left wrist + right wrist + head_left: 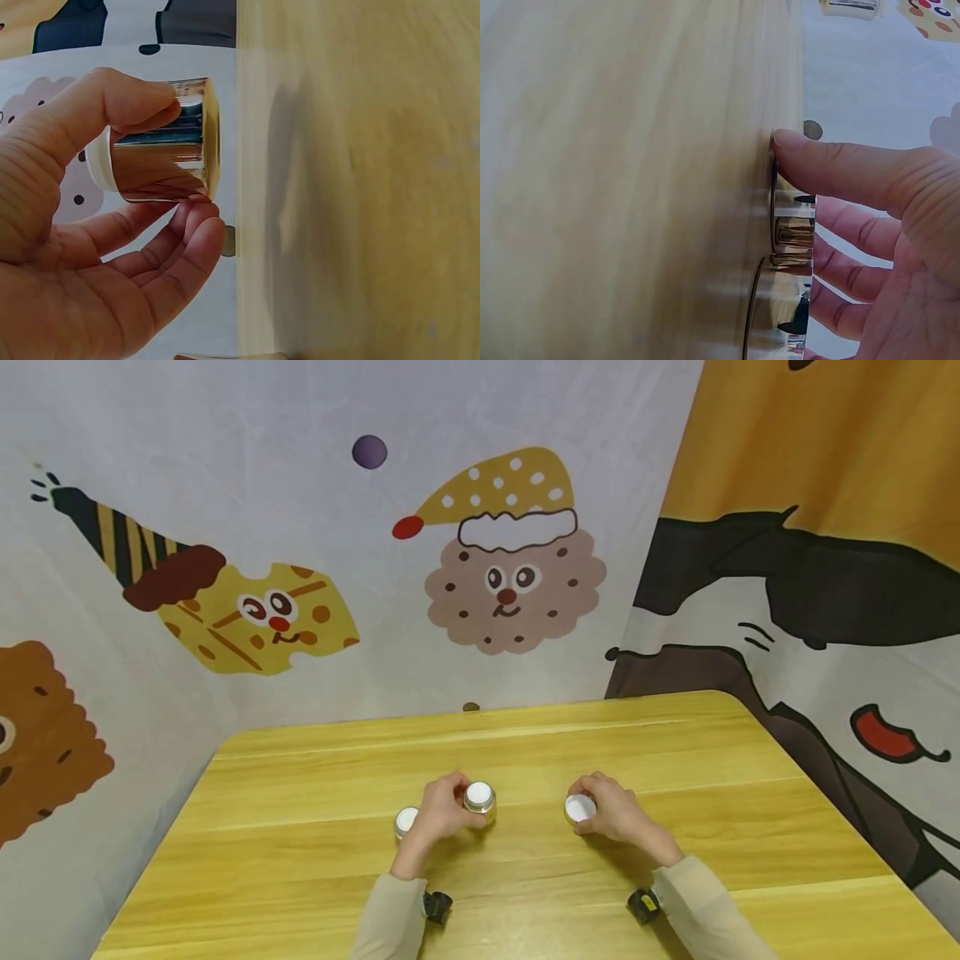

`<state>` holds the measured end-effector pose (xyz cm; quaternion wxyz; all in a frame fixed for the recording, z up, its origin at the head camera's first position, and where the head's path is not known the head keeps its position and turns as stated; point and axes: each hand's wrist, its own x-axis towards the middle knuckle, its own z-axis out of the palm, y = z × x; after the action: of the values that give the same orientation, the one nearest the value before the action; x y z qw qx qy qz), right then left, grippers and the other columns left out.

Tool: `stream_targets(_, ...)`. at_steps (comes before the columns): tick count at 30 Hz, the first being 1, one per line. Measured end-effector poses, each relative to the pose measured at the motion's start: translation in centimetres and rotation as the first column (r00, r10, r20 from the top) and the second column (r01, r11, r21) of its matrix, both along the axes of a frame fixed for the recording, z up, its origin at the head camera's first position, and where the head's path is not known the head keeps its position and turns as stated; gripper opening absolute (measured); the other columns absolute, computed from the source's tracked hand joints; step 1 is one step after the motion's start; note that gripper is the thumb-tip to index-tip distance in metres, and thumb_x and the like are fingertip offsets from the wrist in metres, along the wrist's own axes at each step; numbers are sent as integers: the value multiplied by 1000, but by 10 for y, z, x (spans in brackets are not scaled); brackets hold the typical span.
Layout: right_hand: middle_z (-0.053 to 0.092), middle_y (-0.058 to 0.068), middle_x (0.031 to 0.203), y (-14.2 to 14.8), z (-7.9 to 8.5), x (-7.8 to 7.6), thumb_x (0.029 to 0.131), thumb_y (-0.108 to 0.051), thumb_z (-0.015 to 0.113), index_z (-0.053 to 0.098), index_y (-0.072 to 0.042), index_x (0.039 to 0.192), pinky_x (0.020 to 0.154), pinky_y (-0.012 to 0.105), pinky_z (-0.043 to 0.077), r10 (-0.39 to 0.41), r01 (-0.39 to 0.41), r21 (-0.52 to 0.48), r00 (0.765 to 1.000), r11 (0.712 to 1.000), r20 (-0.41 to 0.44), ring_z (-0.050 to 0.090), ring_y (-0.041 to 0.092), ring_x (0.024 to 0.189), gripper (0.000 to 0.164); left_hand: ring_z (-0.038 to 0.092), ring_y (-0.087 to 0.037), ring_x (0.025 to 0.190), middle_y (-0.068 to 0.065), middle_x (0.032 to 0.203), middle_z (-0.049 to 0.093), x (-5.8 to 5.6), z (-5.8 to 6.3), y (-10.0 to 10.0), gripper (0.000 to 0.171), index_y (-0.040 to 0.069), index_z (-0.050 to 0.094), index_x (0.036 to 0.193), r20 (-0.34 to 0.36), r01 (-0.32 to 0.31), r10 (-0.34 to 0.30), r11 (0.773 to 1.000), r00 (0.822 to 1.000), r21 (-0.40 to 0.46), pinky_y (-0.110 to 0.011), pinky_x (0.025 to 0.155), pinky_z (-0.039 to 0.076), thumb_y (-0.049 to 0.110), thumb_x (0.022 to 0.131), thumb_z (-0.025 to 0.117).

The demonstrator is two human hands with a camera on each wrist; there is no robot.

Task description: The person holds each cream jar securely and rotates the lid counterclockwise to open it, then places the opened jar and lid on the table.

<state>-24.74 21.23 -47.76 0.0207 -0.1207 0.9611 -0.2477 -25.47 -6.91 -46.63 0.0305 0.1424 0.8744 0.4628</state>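
Observation:
My left hand (442, 808) grips a shiny gold jar (169, 142) with a white top, thumb on one side and fingers on the other. The jar hangs a little above the table. A second white-topped jar (406, 820) stands left of that hand, partly hidden by it. On the right, my right hand (611, 810) pinches a round gold lid (581, 809) between thumb and fingers, its white inside facing up. In the right wrist view, another gold rim (780, 311) shows beside the held lid, close to the fingers; the head view hides it.
Both hands work over a yellow wood-grain table (525, 893) with rounded far corners. Behind it hangs a white curtain (300, 410) with cartoon food figures. Each wrist wears a small black camera (438, 907).

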Motion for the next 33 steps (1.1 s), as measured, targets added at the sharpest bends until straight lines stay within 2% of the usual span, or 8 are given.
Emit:
stream_targets(10, 58, 0, 93, -1, 1, 1, 58, -11, 88, 63, -14, 93, 69, 44, 38, 4, -5, -20, 1000, 1000, -4, 55, 22, 89, 43, 42, -14, 66, -1, 70, 48, 3, -2, 2, 36, 1, 59, 84, 36, 31, -30, 998, 999, -46, -23, 57, 37, 1, 56, 82)
stream_targets(33, 59, -1, 94, -1, 0, 1, 58, -13, 88, 61, -17, 91, 68, 44, 41, -1, 1, 16, 1000, 1000, -4, 55, 21, 87, 42, 44, -16, 69, -2, 74, 49, 6, -5, 9, 39, 2, 56, 85, 48, 41, -36, 994, 998, -105, -26, 60, 39, 1, 57, 83)
